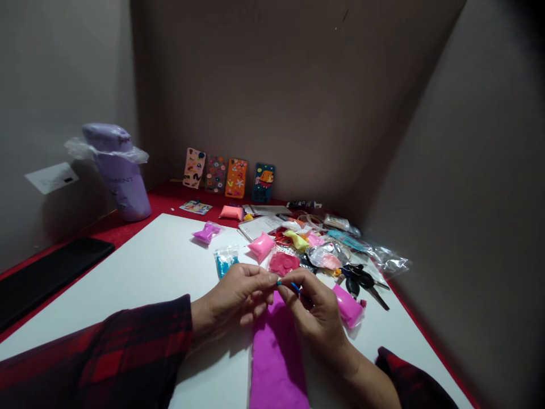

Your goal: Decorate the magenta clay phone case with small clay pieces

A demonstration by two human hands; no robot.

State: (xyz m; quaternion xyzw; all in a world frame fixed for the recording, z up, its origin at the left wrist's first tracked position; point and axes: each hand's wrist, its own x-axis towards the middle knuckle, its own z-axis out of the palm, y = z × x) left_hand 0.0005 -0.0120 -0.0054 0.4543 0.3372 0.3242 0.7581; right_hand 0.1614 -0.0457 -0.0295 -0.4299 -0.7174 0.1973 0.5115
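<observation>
Left hand: our left hand [238, 295] is curled, fingertips pinched on one end of the small blue clay piece [289, 284].
Right hand: our right hand [317, 309] is closed the same way, thumb and forefinger pinching the other end of that piece.
Blue clay: we hold it between both hands, just above the white board [140, 284], over the near end of the magenta sheet [276, 358].
Magenta sheet: it lies flat on the board, running from under our hands toward us.
Nearby packets: a pink clay bag [349, 307] sits just right of our right hand; a blue glitter packet [225, 261] and a red clay pack [283, 263] lie just beyond our fingers.
Scissors: black-handled scissors [361, 279] rest to the right, by the pile of bags.
Back wall: four decorated phone cases [230, 177] lean upright against it.
Left side: a lilac container [119, 170] stands on the red table [170, 199].
</observation>
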